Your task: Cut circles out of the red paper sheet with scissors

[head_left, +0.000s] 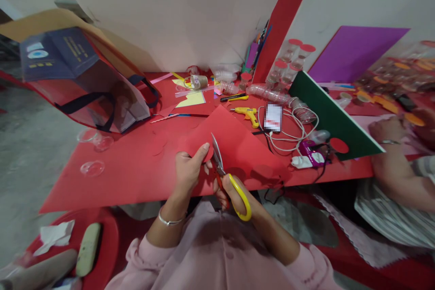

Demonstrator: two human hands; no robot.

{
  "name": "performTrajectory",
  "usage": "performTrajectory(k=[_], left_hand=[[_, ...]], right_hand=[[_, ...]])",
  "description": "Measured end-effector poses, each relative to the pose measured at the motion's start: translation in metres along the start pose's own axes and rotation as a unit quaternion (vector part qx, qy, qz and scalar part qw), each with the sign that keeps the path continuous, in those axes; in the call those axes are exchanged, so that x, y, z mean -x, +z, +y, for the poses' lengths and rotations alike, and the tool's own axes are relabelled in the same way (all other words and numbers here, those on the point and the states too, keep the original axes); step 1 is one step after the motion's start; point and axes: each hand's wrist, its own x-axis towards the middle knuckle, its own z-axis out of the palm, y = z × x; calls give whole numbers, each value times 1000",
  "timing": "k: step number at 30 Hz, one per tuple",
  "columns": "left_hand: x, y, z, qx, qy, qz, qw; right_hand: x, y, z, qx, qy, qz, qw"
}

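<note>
My left hand (188, 170) pinches the edge of a red paper sheet (238, 145), thumb on top, holding it up over the red table. My right hand (234, 195) grips yellow-handled scissors (226, 174), fingers through the loops. The blades point up and away into the red paper, slightly apart, right beside my left thumb. A silver bangle circles my left wrist. Pink sleeves cover both my forearms near the bottom of the view.
A yellow glue gun (247, 113), a phone (273, 117) with white cables, clear plastic cups (272, 95), a green board (331, 115) and a purple sheet (353, 52) lie beyond. A bag (84, 81) stands at left. Another person's arm (394, 163) rests at right.
</note>
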Motion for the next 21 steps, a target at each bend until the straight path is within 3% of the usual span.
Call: performTrajectory(k=[21], left_hand=[[1,-3,5,-4,1,-17,1000]], right_hand=[[5,-7,-2,11,15,-16,1000]])
